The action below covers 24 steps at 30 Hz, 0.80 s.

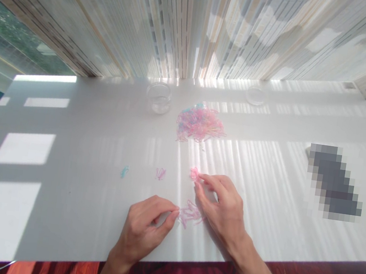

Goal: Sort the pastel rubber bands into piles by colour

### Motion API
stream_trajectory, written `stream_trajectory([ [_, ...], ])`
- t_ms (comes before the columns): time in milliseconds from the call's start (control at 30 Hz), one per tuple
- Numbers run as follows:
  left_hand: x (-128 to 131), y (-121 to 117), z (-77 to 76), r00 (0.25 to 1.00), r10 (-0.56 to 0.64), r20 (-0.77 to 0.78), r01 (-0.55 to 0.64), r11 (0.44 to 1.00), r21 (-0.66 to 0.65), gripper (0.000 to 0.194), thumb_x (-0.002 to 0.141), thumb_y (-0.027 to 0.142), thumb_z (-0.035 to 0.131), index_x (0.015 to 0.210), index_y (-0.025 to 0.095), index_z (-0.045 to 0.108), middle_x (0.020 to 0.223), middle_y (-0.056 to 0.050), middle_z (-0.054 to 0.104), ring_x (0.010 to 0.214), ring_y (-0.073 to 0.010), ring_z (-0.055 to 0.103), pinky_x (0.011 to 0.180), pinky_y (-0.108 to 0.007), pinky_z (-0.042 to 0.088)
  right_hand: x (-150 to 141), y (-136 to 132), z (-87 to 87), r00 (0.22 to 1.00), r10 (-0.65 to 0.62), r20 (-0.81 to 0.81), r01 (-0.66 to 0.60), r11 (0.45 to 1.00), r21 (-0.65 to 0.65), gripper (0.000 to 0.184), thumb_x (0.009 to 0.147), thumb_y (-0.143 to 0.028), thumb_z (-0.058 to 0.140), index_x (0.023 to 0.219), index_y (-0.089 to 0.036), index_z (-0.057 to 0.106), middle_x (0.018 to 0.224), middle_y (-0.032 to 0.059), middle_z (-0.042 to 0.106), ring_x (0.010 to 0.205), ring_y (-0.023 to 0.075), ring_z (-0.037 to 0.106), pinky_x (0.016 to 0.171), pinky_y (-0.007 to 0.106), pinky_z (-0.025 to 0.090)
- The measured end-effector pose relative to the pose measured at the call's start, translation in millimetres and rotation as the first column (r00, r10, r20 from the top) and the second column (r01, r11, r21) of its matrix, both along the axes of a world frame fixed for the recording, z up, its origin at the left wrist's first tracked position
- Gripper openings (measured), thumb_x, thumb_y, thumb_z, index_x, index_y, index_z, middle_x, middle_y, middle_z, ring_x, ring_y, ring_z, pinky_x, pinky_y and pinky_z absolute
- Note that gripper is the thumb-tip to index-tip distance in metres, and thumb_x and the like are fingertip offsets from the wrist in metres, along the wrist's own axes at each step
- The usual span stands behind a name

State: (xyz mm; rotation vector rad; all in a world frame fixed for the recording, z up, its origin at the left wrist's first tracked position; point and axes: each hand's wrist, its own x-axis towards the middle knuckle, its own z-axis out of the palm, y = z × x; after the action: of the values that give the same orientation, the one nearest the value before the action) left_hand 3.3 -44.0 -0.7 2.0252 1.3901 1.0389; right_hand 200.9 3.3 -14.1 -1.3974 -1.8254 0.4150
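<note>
At lower centre, the left hand (147, 221) pinches lilac bands (192, 210). The right hand (228, 205) touches pink bands (194, 172) near centre; whether its grip pinches them, I cannot tell.

Right of the loop heap (200, 123), a broad stretch of bare table (265, 157) gives passage as far as the dark pixelated object (335, 183). The clear container (158, 99) blocks the heap's immediate left; past it lies ample room. On the heap's near side, a narrow strip runs crosswise before the pink cluster (194, 173) and right hand (224, 206), with 2 small clusters (160, 174) nearer left.
</note>
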Motion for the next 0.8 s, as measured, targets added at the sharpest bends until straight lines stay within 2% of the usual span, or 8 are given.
stream_trajectory([
  [300,-0.5,-0.7,-1.6,1.0,0.014,-0.022,-0.014,1.0,0.016,0.007,0.095,0.015,0.066,0.091,0.021,0.067,0.076,0.001,0.07,0.055,-0.01,0.05,0.057,-0.023,0.046,1.5,-0.2,-0.1,1.0,0.026,-0.015,-0.026,1.0,-0.002,0.011,0.096,-0.016,0.062,0.102,-0.019,0.07,0.087,0.0059,0.067,0.078,0.0181,0.065,0.072,0.033,0.057],
  [400,1.1,-0.8,-2.8,0.998,0.038,-0.059,-0.035,0.999,0.04,0.008,0.095,0.014,0.064,0.097,0.021,0.067,0.08,-0.001,0.072,0.06,-0.012,0.054,0.061,-0.025,0.049,3.4,-0.6,1.0,0.997,0.039,-0.062,-0.04,0.999,-0.026,0.011,0.096,-0.017,0.06,0.101,-0.02,0.07,0.087,0.0054,0.068,0.077,0.0176,0.064,0.071,0.033,0.057],
  [533,3.5,0.2,-4.8,0.993,0.069,-0.097,-0.06,0.994,0.089,0.022,0.094,0.006,0.056,0.106,0.02,0.067,0.087,-0.002,0.073,0.072,-0.0151,0.064,0.067,-0.027,0.053,4.4,-1.2,-0.1,0.996,0.053,-0.071,-0.057,0.997,-0.053,0.013,0.097,-0.018,0.058,0.1,-0.02,0.071,0.088,0.0057,0.068,0.078,0.0183,0.064,0.073,0.034,0.057],
  [667,3.3,-1.5,-5.3,0.993,0.027,-0.111,-0.019,0.997,0.075,0.025,0.092,0.004,0.053,0.105,0.021,0.067,0.092,-0.003,0.074,0.083,-0.0175,0.067,0.074,-0.03,0.055,4.2,-1.3,-0.6,0.997,0.065,-0.049,-0.067,0.996,-0.055,0.015,0.098,-0.019,0.057,0.101,-0.02,0.072,0.089,0.0058,0.067,0.078,0.0184,0.065,0.075,0.034,0.056],
  [800,3.7,-5.5,-2.7,0.987,-0.026,-0.158,0.039,0.996,0.079,0.025,0.089,0.006,0.056,0.104,0.022,0.067,0.093,-0.003,0.073,0.084,-0.0188,0.067,0.076,-0.033,0.056,5.8,-1.5,2.4,0.99,0.079,-0.113,-0.086,0.995,-0.051,0.013,0.098,-0.02,0.058,0.099,-0.019,0.071,0.087,0.004,0.067,0.074,0.0163,0.063,0.07,0.03,0.055],
])
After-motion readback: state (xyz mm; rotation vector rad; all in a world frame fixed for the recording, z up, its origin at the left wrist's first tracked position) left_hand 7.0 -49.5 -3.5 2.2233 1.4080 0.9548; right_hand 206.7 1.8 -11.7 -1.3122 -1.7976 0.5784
